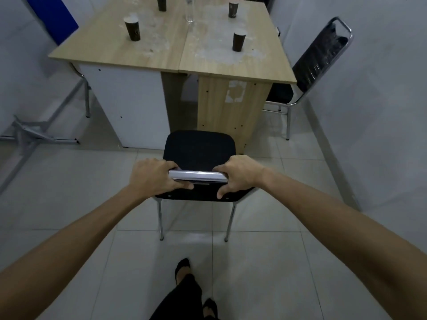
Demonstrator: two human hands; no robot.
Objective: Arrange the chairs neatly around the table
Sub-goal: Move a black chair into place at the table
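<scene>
Both hands hold the chrome top rail [198, 176] of the near chair [198, 148]. The left hand [154, 176] has its grip wrapped over the left end of the rail, fingers curled across the top and thumb under; the right hand [238, 175] is closed likewise on the right end. The rail's long axis runs left to right, square to the person's line of approach, and neither hand is nearer the worktop [175, 51] than the other.

The chair stands directly ahead of the hands, seat facing away from the person toward the worktop's near end. The seat's front edge lies just in front of the wooden pedestal panel [231, 107], slightly right of the gap between the two pedestals. A straight push forward would probably meet that panel, so a small shift left appears necessary.

A second chair [318, 63] sits tucked at the worktop's right side. Four dark paper cups [132, 28] stand on the dusty worktop. The floor [265, 262] is pale glossy tile; the walls stand close on both sides
</scene>
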